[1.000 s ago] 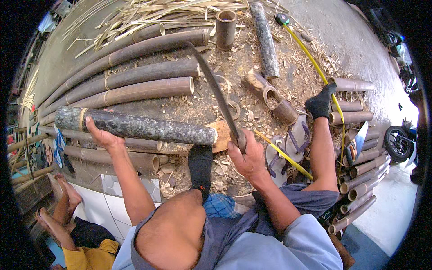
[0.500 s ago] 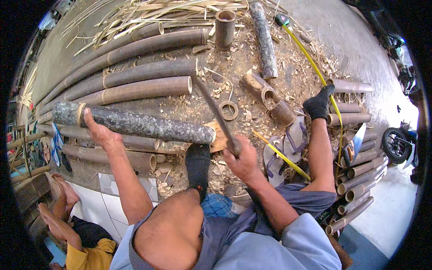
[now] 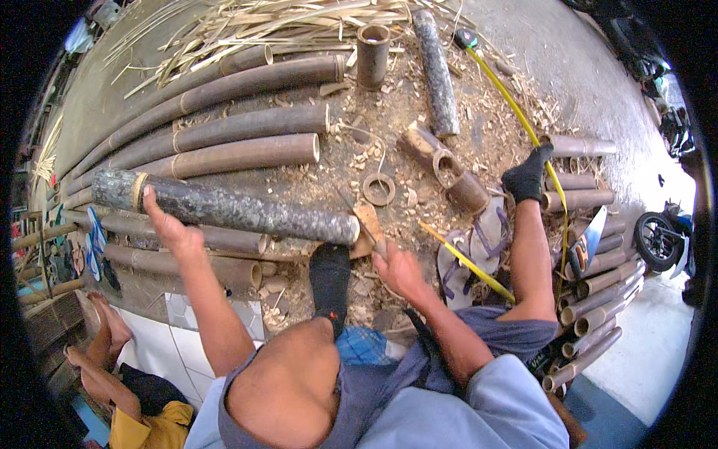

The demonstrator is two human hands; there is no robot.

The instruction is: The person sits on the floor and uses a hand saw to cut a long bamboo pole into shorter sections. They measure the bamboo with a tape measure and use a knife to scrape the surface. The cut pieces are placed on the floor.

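Across the chip-strewn grey floor (image 3: 508, 34), I see long brown bamboo poles (image 3: 232, 155) lying beyond a mottled grey-black bamboo tube (image 3: 247, 213), which is raised near the black-socked left foot (image 3: 330, 277). The tube's long axis runs left to right, dipping slightly rightward; its pale cut end points right, toward the narrow dark knife (image 3: 371, 235). The left hand (image 3: 176, 230) cups the tube, thumb up, fingers hidden; the right hand (image 3: 402, 272) is closed round the knife's handle. Pale wood chips (image 3: 357, 162) suggest cutting already done; the tube's largely mottled skin suggests, I judge, much left.
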